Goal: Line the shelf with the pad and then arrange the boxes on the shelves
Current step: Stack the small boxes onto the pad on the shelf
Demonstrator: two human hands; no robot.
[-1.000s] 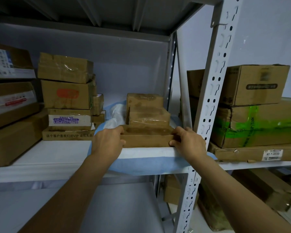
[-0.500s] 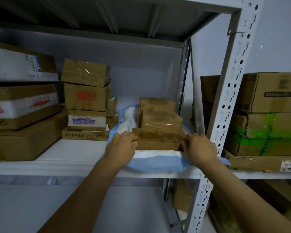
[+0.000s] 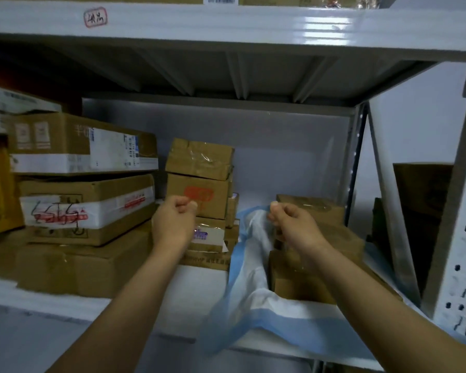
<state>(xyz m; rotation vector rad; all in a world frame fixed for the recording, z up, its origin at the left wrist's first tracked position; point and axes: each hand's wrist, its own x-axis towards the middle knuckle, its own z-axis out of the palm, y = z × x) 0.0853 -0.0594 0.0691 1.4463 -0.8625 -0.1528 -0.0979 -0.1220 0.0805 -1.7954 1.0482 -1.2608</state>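
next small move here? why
Probably take the right hand to the bunched-up left edge of the pad and flatten it onto the shelf. That edge stands crumpled against the stepped box stack, and the front hangs over the lip. Both hands, the left hand too, are loosely closed and seem to hold nothing.

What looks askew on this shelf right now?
The blue-edged pad is not flat: its left side is rucked up against the brown boxes on it, and its front edge droops over the shelf lip.
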